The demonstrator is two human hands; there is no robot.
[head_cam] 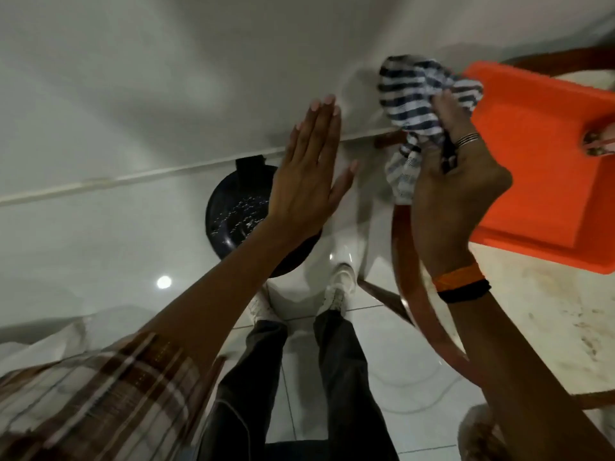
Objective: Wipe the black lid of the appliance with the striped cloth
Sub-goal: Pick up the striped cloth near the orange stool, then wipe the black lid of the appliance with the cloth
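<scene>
A round black lid (pixel 233 214), speckled with pale droplets or crumbs, lies low on the white floor by the wall; my left forearm crosses over its right part. My left hand (pixel 309 168) is held flat above it, fingers straight and together, holding nothing. My right hand (pixel 456 194) is raised to the right and grips a bunched blue-and-white striped cloth (pixel 416 94), well apart from the lid. The rest of the appliance is not in sight.
An orange plastic tray (pixel 539 161) sits on a pale marble table (pixel 549 311) with a curved wooden rim (pixel 409 277) at the right. A white wall and baseboard (pixel 133 181) run behind the lid. My legs and white shoes (pixel 339 287) stand on glossy floor tiles.
</scene>
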